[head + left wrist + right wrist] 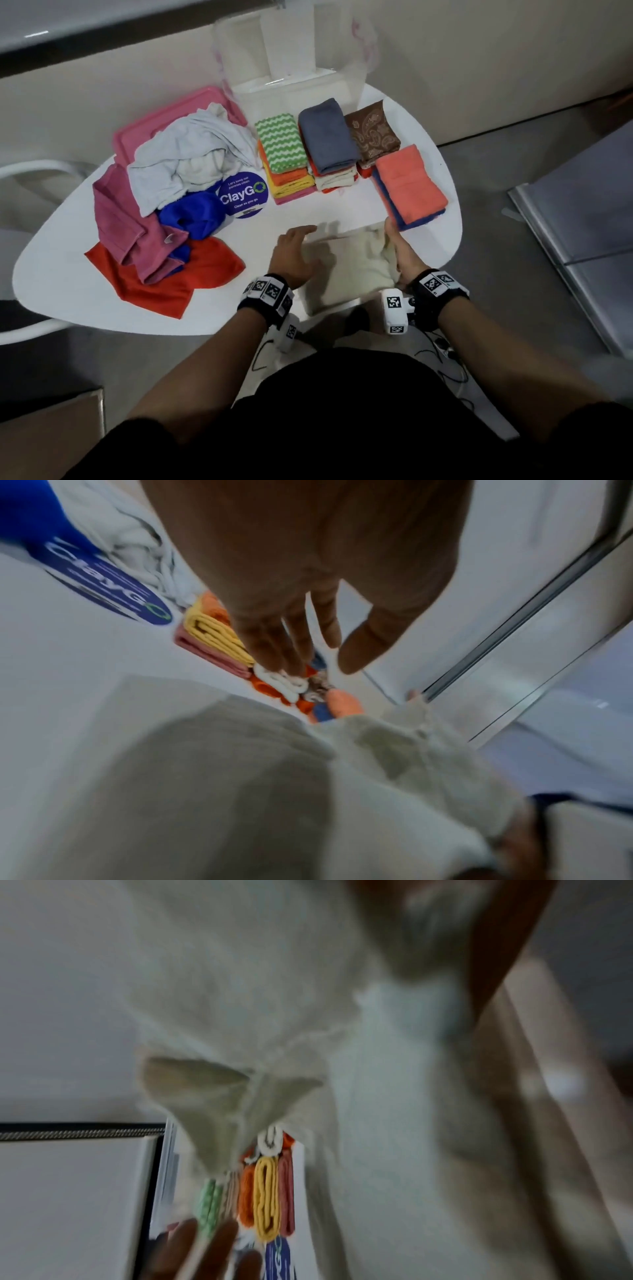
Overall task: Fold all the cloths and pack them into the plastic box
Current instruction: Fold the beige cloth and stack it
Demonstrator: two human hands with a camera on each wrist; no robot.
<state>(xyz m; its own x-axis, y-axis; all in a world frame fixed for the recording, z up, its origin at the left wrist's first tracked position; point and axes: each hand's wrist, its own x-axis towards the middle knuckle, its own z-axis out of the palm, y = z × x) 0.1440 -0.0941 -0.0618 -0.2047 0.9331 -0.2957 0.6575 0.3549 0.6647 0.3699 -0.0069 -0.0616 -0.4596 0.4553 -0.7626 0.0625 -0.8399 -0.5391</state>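
A cream cloth [346, 274] lies at the table's front edge, partly folded and bunched on its right side. My left hand [296, 248] lies over its left edge with straight, spread fingers [294, 645]. My right hand [395, 245] grips the cloth's raised right side; in the right wrist view the cream cloth [274, 1010] fills the blurred picture. The clear plastic box [356, 65] stands at the table's back. Several stacks of folded cloths [325, 137] sit in front of it. Unfolded cloths [191, 150] in white, blue, mauve and red are heaped at the left.
A pink lid [164, 120] lies under the heap's far side. A round purple ClayGo sticker [245, 198] marks the table's middle. A coral and blue folded stack [411, 188] sits just beyond my right hand. Bare white table [61, 274] shows at the front left.
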